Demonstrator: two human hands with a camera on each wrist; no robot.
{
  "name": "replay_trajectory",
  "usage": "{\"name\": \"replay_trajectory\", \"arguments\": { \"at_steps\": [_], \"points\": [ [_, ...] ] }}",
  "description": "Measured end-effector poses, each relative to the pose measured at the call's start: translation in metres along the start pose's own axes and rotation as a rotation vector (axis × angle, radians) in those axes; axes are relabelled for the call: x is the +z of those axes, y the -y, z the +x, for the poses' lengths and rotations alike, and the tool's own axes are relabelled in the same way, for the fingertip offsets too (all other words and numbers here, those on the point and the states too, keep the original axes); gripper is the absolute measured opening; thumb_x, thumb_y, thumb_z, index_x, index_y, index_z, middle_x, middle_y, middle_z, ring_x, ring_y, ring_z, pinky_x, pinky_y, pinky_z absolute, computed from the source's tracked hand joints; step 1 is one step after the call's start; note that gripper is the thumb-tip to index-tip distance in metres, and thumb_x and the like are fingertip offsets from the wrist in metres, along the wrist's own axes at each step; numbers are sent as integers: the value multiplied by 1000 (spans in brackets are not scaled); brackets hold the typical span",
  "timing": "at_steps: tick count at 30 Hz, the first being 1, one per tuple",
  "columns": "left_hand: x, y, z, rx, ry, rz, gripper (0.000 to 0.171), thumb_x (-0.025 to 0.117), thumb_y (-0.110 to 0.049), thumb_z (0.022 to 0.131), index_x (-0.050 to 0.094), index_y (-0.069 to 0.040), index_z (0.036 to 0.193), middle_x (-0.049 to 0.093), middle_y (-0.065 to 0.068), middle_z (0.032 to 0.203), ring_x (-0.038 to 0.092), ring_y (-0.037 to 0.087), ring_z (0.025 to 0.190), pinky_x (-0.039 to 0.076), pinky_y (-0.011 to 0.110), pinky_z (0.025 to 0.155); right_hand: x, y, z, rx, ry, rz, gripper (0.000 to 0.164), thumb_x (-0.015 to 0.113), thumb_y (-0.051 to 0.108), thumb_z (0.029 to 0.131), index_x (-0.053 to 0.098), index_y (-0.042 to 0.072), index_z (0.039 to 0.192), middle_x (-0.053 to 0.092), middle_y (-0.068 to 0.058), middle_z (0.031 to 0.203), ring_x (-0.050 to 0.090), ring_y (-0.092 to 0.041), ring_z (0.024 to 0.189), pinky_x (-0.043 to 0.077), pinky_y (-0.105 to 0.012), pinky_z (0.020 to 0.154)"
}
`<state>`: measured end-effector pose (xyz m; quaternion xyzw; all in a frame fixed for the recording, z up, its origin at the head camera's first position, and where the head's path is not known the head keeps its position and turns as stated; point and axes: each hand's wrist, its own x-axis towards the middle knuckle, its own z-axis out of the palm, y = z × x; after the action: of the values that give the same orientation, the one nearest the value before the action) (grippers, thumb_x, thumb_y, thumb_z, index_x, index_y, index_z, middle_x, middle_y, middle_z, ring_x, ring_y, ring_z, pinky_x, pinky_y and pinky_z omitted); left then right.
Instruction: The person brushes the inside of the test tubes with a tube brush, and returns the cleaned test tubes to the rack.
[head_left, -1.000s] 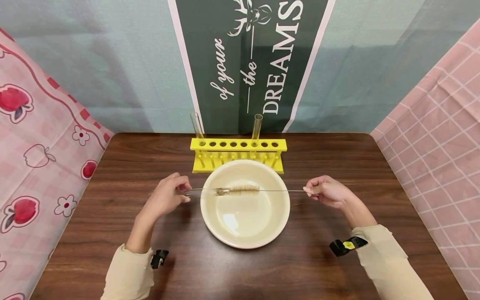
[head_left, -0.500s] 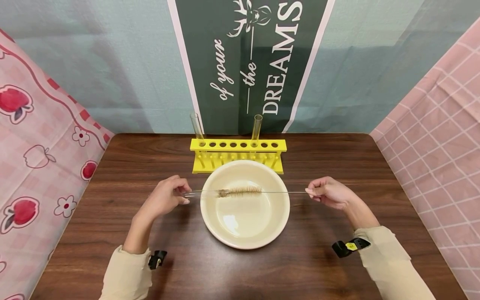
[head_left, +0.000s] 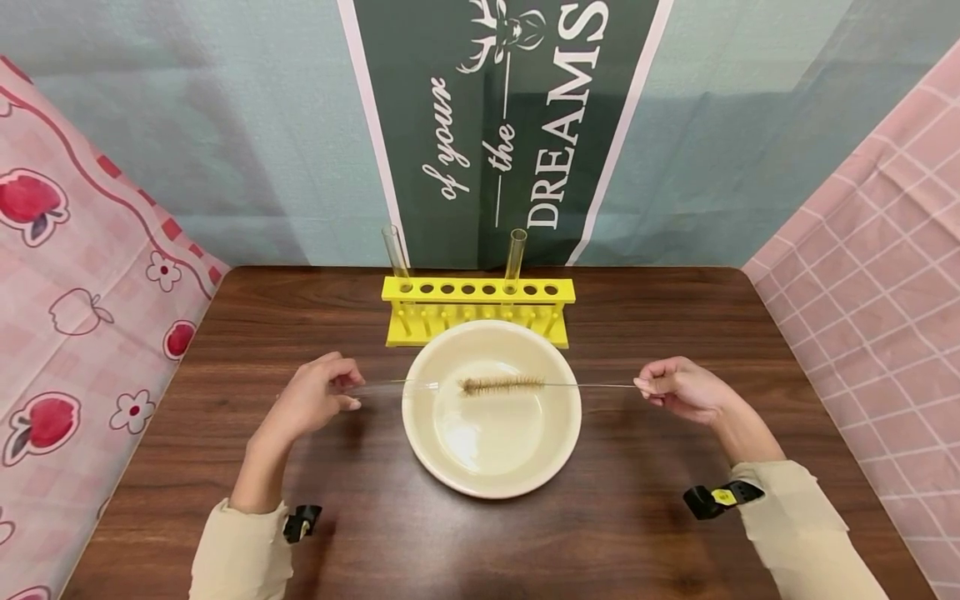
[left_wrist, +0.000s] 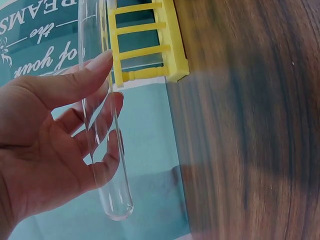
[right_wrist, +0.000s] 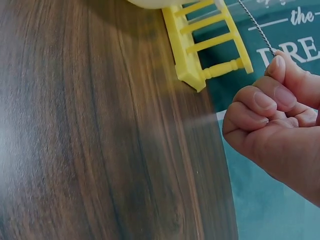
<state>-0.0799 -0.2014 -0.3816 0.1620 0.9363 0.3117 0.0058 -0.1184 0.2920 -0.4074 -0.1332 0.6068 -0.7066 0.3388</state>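
Dark brown wooden table [head_left: 510, 550] fills the middle of the scene. Over it, a clear test tube [left_wrist: 104, 135] lies nearly level in the left hand [head_left: 311, 396], whose fingers curl round the glass near its closed end; its mouth reaches over the bowl [head_left: 491, 490]. Just beside that mouth, and apart from it, is the tip of a bristled brush [head_left: 504, 384], also above the bowl. Thumb and fingers of the right hand [head_left: 684, 389] pinch the far end of its thin wire handle (twisted, as the right wrist view shows).

Cream-coloured and round, the bowl stands between the hands. Behind it is a yellow rack [head_left: 478, 289] with two more tubes upright, one [head_left: 394, 254] in the leftmost hole, the other [head_left: 514, 258] right of centre. Beige sleeves [head_left: 795, 521] cover both forearms. Farther out hang a blue-grey cloth [head_left: 225, 125] with a dark lettered panel [head_left: 480, 167], an apple-patterned pink cloth [head_left: 82, 350] at left and pink grid fabric [head_left: 885, 275] at right.
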Motion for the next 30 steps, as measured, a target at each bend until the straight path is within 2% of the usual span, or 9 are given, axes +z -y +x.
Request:
{"name": "replay_trajectory", "arguments": {
  "at_steps": [7, 19, 30],
  "points": [
    [3, -2, 3, 12, 4, 6, 26, 79, 2, 63, 60, -13, 73, 52, 4, 72, 50, 18, 68, 41, 32, 61, -2, 0, -2, -19, 24, 4, 30, 40, -8, 92, 62, 7, 77, 53, 2, 70, 45, -10, 63, 38, -21, 59],
    [7, -7, 6, 3, 25, -24, 25, 78, 3, 64, 60, -12, 74, 50, 3, 71, 49, 18, 69, 41, 32, 62, 4, 0, 6, -17, 37, 9, 32, 39, -9, 92, 62, 7, 75, 54, 3, 69, 44, -9, 62, 37, -20, 59],
    [7, -7, 6, 24, 35, -53, 26, 77, 5, 64, 59, -11, 73, 50, 3, 71, 50, 19, 68, 42, 31, 61, 8, 0, 10, -9, 22, -10, 31, 41, -8, 91, 62, 8, 74, 54, 3, 69, 43, -10, 61, 34, -23, 58]
  ]
}}
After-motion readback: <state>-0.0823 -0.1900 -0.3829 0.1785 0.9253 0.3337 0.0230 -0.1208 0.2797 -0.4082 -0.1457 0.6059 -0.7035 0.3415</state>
